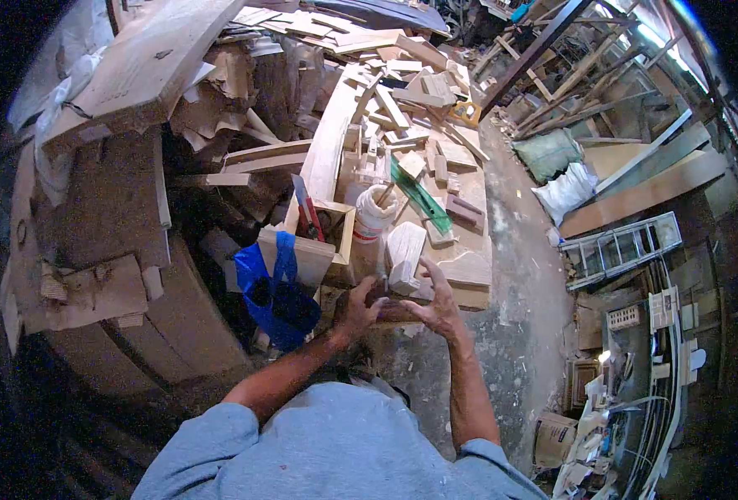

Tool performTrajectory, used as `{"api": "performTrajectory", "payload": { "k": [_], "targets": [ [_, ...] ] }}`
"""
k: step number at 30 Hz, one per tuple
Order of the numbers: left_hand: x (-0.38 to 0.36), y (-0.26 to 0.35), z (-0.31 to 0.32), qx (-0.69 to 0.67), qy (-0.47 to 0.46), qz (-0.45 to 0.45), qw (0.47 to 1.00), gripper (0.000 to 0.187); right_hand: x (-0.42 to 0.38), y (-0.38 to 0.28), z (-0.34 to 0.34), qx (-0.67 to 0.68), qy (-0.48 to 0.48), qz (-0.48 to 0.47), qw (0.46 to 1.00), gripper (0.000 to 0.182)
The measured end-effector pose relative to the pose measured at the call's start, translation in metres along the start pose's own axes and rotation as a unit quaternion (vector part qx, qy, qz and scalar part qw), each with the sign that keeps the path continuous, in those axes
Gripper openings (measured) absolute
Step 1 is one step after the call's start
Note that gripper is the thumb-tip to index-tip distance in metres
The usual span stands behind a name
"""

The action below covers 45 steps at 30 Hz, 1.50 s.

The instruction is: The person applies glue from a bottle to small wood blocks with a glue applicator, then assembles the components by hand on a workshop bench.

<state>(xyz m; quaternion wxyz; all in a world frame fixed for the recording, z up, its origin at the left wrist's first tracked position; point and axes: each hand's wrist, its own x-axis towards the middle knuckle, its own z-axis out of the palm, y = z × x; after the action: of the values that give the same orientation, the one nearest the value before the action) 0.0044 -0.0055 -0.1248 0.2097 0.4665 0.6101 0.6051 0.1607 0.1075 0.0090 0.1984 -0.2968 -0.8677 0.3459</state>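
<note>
At the near end of the workbench, my left hand [357, 311] is closed at one end of a brown wooden piece [396, 314]. My right hand [440, 312] grips the other end, its thumb and fingers wide apart. The piece is partly hidden by my fingers and in shadow. Just beyond stands a pale wooden block [405, 254] with an angled top, close to my right fingertips. A white plastic tub [370, 225] with a stick in it stands behind my left hand. A handsaw [309, 212] with a red handle leans in a wooden box frame [344, 229] on the left.
Wood offcuts [394, 108] litter the workbench [472, 268], with a green strip [421, 196] and a yellow tool [466, 113] among them. A blue bag [273, 296] hangs at the left. Stacked boards [127, 75] stand further left. A ladder [623, 250] lies to the right.
</note>
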Motion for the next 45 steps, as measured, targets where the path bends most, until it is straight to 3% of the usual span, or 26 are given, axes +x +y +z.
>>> {"api": "performTrajectory", "payload": {
  "k": [5,8,17,20,23,26,29,32,38,44,45],
  "targets": [
    [0.015,0.007,0.007,-0.08,0.024,0.027,0.996,0.053,0.015,-0.013,0.002,-0.1,-0.016,-0.024,0.995,0.091],
    [0.008,-0.045,0.034,-0.028,0.055,0.036,0.997,0.053,0.02,-0.015,0.002,-0.091,-0.023,-0.038,0.995,0.083],
    [0.016,-0.014,0.017,-0.071,0.007,-0.002,0.997,0.056,0.026,-0.002,0.003,-0.11,-0.022,-0.056,0.992,0.064],
    [0.018,-0.005,0.013,-0.058,0.031,0.033,0.997,0.056,0.028,-0.011,-0.001,-0.09,-0.049,-0.032,0.994,0.062],
    [0.017,-0.033,0.031,-0.053,0.063,0.076,0.994,0.056,0.028,-0.006,0.002,-0.095,-0.026,-0.057,0.994,0.062],
    [0.018,-0.03,0.023,-0.059,0.025,0.032,0.997,0.054,0.026,-0.008,0.003,-0.082,-0.037,-0.024,0.996,0.062],
    [0.015,-0.051,0.036,-0.034,0.034,0.032,0.998,0.052,0.027,-0.006,0.002,-0.093,-0.022,-0.064,0.993,0.06],
    [0.019,-0.031,0.027,-0.084,0.045,0.057,0.994,0.052,0.027,-0.002,0.002,-0.086,-0.032,-0.053,0.994,0.062],
    [0.018,-0.026,0.019,0.021,0.026,0.055,0.998,0.061,0.029,-0.004,0.0,-0.09,-0.061,-0.015,0.994,0.068],
    [0.029,0.003,-0.007,0.042,-0.028,0.086,0.995,0.076,0.014,-0.027,-0.012,-0.053,0.021,-0.069,0.996,0.085],
    [0.03,0.003,-0.01,0.069,-0.057,0.056,0.994,0.077,0.01,-0.022,-0.013,-0.054,0.016,-0.057,0.997,0.082]
  ]
}}
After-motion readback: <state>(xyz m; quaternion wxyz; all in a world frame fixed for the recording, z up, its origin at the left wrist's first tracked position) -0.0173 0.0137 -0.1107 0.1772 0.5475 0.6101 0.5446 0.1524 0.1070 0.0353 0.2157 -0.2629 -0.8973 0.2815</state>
